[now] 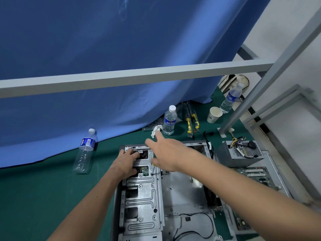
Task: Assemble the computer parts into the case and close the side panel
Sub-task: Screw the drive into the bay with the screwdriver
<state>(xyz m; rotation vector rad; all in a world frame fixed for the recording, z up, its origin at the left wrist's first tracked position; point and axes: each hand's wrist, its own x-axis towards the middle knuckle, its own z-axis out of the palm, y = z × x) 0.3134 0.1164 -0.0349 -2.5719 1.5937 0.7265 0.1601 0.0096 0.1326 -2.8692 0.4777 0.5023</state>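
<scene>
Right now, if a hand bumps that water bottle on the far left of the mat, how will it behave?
The water bottle looks nearly empty, so it is probably very light. It already leans, tall and narrow, so a nudge would likely tip it. Being round, it may then roll across the green mat.

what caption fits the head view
Left hand braces the open computer case while the right hand reaches forward.

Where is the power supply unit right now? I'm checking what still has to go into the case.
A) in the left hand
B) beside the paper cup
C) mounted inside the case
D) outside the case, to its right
D: the power supply unit sits outside the case, to its right, with its cables loose on top.
</scene>
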